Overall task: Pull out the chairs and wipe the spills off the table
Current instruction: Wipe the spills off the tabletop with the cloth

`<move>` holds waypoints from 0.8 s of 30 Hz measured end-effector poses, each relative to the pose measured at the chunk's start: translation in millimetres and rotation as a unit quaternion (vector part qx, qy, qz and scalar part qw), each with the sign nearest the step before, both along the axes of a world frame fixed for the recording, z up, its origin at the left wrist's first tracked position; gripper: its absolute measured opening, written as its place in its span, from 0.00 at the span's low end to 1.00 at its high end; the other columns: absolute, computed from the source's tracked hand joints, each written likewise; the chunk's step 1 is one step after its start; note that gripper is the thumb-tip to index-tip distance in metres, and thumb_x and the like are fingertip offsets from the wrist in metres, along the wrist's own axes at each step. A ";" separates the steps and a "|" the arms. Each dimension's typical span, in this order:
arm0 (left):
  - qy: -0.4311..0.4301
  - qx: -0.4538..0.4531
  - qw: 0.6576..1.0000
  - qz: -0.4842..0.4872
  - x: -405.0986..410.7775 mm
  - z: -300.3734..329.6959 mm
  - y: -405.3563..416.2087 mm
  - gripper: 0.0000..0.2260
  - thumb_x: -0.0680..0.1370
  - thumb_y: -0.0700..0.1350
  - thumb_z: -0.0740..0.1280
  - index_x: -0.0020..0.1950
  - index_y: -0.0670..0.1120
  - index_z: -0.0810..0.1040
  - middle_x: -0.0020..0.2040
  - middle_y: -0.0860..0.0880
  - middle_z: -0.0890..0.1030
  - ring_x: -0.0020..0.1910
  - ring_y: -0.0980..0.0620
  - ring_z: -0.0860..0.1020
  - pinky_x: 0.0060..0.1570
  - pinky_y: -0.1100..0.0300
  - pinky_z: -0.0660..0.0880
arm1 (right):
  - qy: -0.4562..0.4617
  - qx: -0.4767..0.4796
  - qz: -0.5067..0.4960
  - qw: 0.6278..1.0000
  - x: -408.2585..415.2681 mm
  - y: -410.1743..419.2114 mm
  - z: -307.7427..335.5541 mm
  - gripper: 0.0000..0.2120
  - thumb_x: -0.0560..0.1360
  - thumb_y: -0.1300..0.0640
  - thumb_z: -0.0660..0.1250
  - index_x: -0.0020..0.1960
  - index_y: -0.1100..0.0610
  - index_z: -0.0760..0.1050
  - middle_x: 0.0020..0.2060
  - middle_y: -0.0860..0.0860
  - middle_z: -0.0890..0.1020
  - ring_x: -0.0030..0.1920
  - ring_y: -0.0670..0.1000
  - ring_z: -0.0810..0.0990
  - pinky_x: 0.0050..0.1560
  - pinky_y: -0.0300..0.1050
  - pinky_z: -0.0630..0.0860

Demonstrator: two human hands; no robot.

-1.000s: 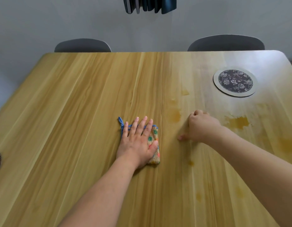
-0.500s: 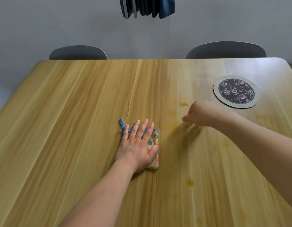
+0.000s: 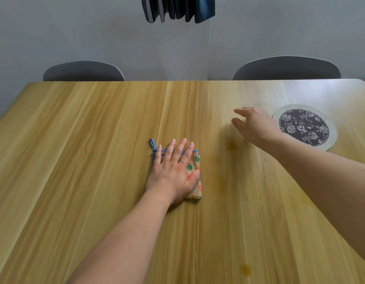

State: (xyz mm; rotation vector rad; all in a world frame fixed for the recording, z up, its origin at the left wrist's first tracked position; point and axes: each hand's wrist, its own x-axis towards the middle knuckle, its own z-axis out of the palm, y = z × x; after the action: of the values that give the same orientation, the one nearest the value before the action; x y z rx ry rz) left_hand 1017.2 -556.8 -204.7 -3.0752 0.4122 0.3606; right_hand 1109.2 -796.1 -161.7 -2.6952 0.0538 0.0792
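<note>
Here left hand [image 3: 173, 171] lies flat, fingers straight, pressing the folded cloth [image 3: 195, 175] onto the wooden table [image 3: 75, 160] near its middle; right hand [image 3: 253, 124] hovers further back beside the round floral mat [image 3: 304, 127], fingers loosely spread, holding nothing. Amber spills [image 3: 232, 146] sit right of the cloth, another drop [image 3: 246, 269] nearer. Two grey chairs [image 3: 83, 71] tucked at far edge

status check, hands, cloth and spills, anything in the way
Left hand flat on cloth, right hand open above table. Spill spots right of cloth, unwiped. Round mat beside right hand.
</note>
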 end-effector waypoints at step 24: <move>-0.016 -0.028 0.999 0.012 191.2 -3.2 -20.4 0.31 0.81 0.63 0.46 0.81 0.55 0.39 0.81 0.54 0.39 0.79 0.52 0.36 0.76 0.45 0.34 | -0.074 -0.045 0.010 0.996 55.5 -13.2 -53.9 0.20 0.81 0.46 0.57 0.70 0.49 0.72 0.73 0.49 0.68 0.75 0.52 0.62 0.76 0.48 0.55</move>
State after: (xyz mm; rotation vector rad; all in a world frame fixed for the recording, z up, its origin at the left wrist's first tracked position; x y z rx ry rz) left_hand 1208.4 -577.2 -207.9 -3.1376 0.3908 0.3068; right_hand 1164.6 -809.3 -215.5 -2.7832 -0.0160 -0.1205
